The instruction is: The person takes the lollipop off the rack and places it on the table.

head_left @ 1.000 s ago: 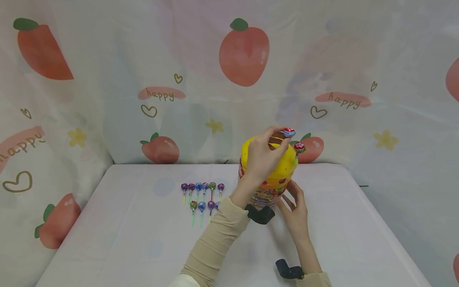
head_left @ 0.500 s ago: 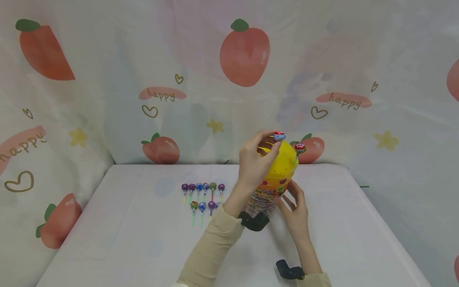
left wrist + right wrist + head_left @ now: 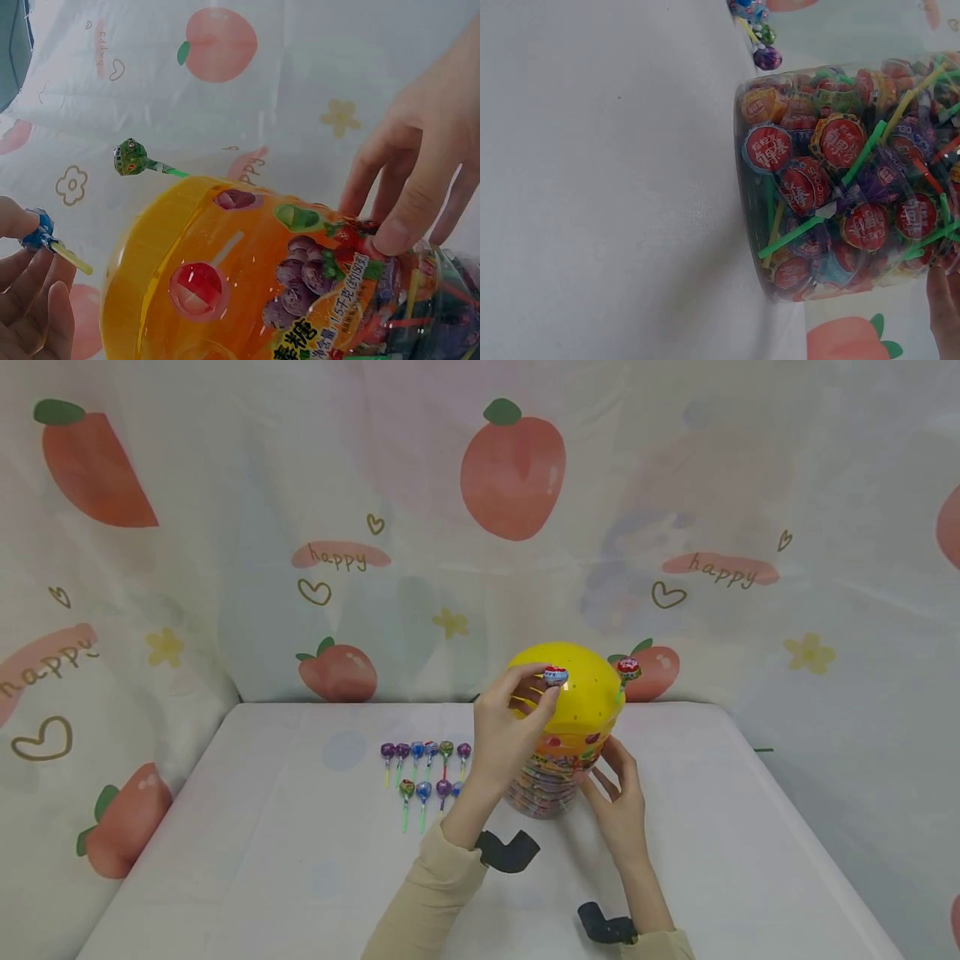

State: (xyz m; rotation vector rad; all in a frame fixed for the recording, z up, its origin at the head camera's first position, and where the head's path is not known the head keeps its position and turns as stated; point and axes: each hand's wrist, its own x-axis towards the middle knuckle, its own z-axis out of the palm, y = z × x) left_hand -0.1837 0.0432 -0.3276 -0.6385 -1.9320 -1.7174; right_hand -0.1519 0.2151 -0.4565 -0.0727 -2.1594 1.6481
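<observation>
In the head view, my left hand [image 3: 498, 735] pinches a blue-wrapped lollipop [image 3: 556, 676] by its head, in front of the jar's domed yellow lid [image 3: 573, 693]. Its yellow stick shows in the left wrist view, apart from the lid. My right hand [image 3: 619, 797] holds the clear candy jar [image 3: 543, 789] at its lower right side, fingers and thumb against the wall. Wrapped lollipops fill the jar, as the right wrist view shows. A green-wrapped lollipop [image 3: 131, 157] stands with its stick in the lid's right edge.
Two rows of lollipops [image 3: 423, 791] lie on the white-covered table [image 3: 285, 860], left of the jar. Behind it hangs a fruit-printed cloth [image 3: 420, 468]. A black wrist mount [image 3: 510, 852] juts from each sleeve.
My left hand has moved left and down with the blue lollipop, from the lid's top to its front left. The right hand and jar stay in place.
</observation>
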